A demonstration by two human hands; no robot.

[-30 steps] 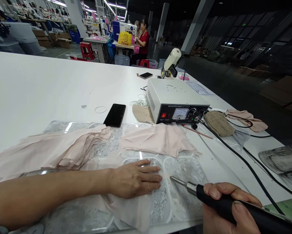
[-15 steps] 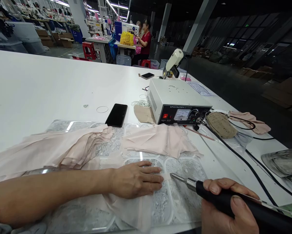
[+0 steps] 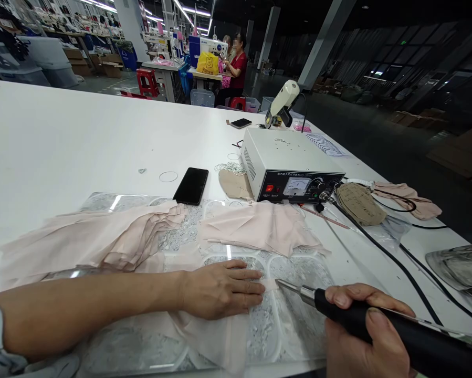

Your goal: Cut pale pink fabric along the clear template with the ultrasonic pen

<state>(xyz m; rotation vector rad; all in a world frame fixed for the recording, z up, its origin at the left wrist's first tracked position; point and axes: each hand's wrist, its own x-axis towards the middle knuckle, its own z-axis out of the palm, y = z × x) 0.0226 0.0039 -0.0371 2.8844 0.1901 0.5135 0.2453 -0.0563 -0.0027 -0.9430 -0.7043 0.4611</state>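
Observation:
My left hand [image 3: 220, 290] lies flat, fingers stretched to the right, pressing a thin pale pink fabric piece [image 3: 223, 341] onto a clear, grey-patterned mat [image 3: 299, 336]. A narrow end of the fabric shows just past my fingertips. Wrapped round the black handle of an ultrasonic cutter [image 3: 349, 310] is my right hand [image 3: 371, 331]. The cutter's metal tip points left and meets the narrow fabric end, or hovers just over it; I cannot tell which. Beyond my hands lie a layered stack of pink fabric [image 3: 102, 236] and a smaller pink fabric pile [image 3: 255, 226].
A metal control box [image 3: 294, 157] stands behind the mat, its black cable [image 3: 381, 252] running right. Near it are a black phone [image 3: 191, 185], brown card templates [image 3: 359, 203] and a glass jar [image 3: 456, 265]. Across the white table [image 3: 82, 142], a person in red [image 3: 238, 68] sits at a sewing machine.
The view has shifted slightly, moving the background a little to the right. Both hands and the cutter hold nearly the same place, with the cutter's handle slightly further left.

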